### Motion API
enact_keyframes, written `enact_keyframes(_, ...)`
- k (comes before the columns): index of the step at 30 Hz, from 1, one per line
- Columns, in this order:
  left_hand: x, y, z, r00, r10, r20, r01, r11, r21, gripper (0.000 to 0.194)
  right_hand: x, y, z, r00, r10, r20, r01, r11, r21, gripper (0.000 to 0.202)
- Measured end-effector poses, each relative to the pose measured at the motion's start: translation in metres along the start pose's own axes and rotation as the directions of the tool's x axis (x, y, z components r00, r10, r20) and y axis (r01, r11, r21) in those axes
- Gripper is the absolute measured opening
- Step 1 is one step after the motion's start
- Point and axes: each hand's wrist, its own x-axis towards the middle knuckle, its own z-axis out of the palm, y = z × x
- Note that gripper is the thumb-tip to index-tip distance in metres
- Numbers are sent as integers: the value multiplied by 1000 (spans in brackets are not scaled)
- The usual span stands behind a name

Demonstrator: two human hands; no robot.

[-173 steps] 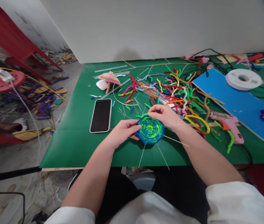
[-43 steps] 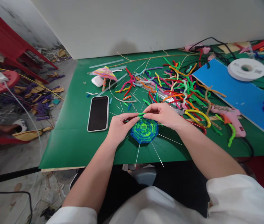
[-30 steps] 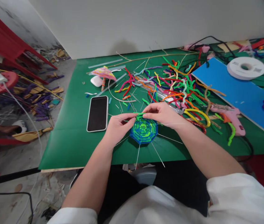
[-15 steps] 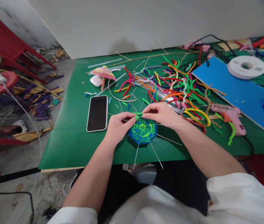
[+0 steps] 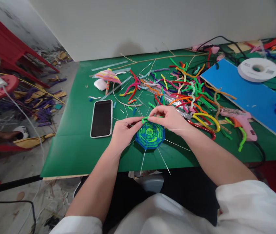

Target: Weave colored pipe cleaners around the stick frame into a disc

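A blue and green disc woven from pipe cleaners (image 5: 150,136) is held just above the front of the green table, with thin wire spokes sticking out around it. My left hand (image 5: 124,130) pinches its upper left edge, thumb and fingers closed. On the upper right edge, my right hand (image 5: 168,118) is closed on a green pipe cleaner (image 5: 145,119) that runs along the rim between both hands. Parts of the rim and some spokes are hidden behind my fingers.
A phone (image 5: 102,118) lies to the left, below a small pipe-cleaner umbrella (image 5: 108,77). Loose pipe cleaners (image 5: 177,87) spread across the back. Yellow-and-red-handled scissors (image 5: 207,122), a pink glue gun (image 5: 244,122), a blue board (image 5: 247,91) and a white spool (image 5: 258,70) sit to the right.
My right hand has shifted slightly, and the green pipe cleaner now lies closer along the disc's top rim. The disc has tilted a little; my left hand keeps its place.
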Motion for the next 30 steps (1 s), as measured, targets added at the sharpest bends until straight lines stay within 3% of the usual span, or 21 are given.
enact_keyframes(13,-1,1,0,999,10,-44,-9,1000,22,27,0,0,-2,1000,-1,13,1,1000,9,21)
enact_keyframes(18,-1,2,-1,1000,-2,-18,2,1000,-1,28,-2,-4,-6,996,27,91,-29,999,16,26)
enact_keyframes(24,-1,6,-2,999,19,-35,-21,998,-52,27,-4,-8,-11,977,20,214,-55,986,160,29)
enact_keyframes(30,-1,6,-4,1000,-14,6,15,993,-120,27,-5,-10,-15,973,-2,229,-27,992,126,27)
